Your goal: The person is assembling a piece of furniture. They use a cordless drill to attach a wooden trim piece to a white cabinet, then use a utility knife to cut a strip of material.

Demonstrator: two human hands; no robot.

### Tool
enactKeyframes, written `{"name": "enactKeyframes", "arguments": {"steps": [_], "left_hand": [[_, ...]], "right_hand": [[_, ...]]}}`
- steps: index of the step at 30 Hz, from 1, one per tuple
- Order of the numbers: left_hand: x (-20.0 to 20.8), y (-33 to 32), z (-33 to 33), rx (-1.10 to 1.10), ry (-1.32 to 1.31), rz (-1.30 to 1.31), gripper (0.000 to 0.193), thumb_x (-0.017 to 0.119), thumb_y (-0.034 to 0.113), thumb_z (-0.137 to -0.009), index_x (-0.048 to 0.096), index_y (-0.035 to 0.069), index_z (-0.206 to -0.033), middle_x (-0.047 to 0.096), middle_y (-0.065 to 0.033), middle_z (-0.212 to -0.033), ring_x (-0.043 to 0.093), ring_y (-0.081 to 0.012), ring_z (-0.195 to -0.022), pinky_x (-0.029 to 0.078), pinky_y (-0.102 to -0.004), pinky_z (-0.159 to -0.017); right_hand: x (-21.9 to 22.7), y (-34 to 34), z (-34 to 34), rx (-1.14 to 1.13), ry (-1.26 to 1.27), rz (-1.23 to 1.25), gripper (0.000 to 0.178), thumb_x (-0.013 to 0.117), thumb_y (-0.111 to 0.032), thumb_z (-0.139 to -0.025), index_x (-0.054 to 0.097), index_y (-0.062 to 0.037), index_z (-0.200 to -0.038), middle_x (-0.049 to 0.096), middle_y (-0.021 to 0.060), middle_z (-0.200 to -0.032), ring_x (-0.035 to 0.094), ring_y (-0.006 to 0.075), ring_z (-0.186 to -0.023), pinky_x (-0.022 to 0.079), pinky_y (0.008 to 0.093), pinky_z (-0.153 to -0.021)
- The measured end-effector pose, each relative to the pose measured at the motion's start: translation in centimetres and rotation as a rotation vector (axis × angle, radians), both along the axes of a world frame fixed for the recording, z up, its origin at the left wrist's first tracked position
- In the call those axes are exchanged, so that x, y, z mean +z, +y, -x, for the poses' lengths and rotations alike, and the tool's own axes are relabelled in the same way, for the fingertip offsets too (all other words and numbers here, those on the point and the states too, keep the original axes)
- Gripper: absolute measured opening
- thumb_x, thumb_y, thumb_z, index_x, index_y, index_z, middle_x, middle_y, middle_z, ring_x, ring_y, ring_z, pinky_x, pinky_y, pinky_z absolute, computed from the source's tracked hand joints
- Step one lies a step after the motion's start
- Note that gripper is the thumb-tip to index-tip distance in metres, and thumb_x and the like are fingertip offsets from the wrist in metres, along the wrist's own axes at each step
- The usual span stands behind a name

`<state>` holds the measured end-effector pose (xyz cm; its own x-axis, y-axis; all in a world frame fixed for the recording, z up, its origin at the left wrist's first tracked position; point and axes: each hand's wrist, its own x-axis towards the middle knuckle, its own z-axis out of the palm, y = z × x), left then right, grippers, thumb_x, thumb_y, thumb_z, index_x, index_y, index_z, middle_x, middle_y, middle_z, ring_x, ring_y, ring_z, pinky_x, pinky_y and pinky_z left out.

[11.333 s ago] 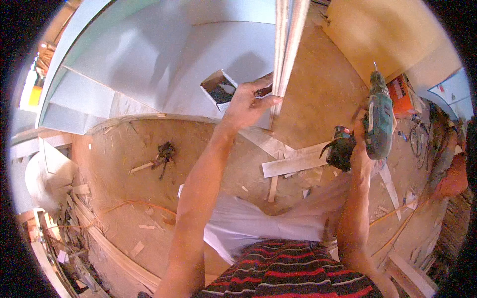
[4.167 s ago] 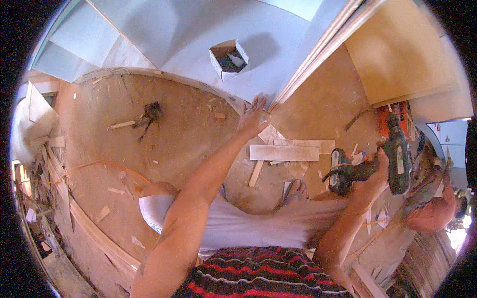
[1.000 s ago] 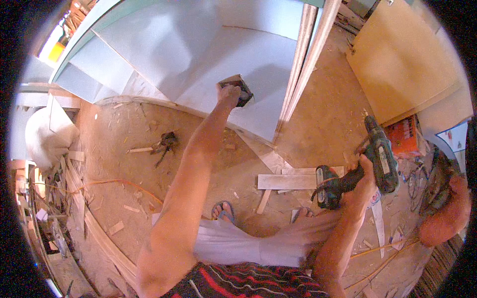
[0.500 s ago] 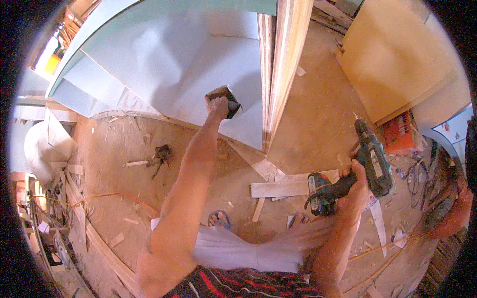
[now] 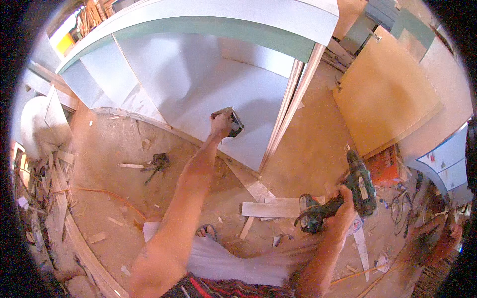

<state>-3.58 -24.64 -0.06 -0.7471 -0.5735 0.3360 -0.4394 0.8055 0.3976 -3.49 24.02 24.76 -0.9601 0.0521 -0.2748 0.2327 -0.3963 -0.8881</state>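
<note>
The cabinet (image 5: 253,144) looks mostly joined, what's left unclear, as my left hand (image 5: 220,126) covers part of the box (image 5: 237,124) inside it, grip hidden, and my right hand (image 5: 343,204) wraps firmly round the drill (image 5: 362,190).

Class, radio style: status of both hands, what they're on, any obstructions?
Left hand at small open box, grip unclear. Right hand gripping cordless drill, bit forward. Left hand partly blocks view into box; wood offcuts on floor.
</note>
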Motion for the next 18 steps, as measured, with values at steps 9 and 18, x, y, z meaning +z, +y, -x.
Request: {"name": "enactKeyframes", "arguments": {"steps": [9,18], "left_hand": [[17.8,15.3,-4.4,-0.082,1.201,-0.928,0.012,0.066,0.005,-0.092,0.065,0.003,-0.103,0.067,-0.0089,-0.094,0.064,-0.0157,-0.08,0.056,-0.0309,-0.071],[24.8,24.4,-7.7,-0.447,1.086,-1.588,0.005,0.072,0.007,-0.088,0.068,0.005,-0.091,0.071,-0.0105,-0.096,0.069,-0.0218,-0.078,0.062,-0.0375,-0.073]], "right_hand": [[1.1,1.5,-3.4,0.13,0.256,-0.021,0.03,0.064,-0.015,-0.083,0.06,0.0007,-0.109,0.057,0.0042,-0.077,0.051,0.0145,-0.061,0.044,0.0276,-0.055],[-1.7,1.5,-5.0,0.63,0.714,-0.66,0.043,0.073,-0.018,-0.081,0.062,-0.0044,-0.121,0.064,0.0028,-0.089,0.061,0.0181,-0.075,0.051,0.0312,-0.068]]}}
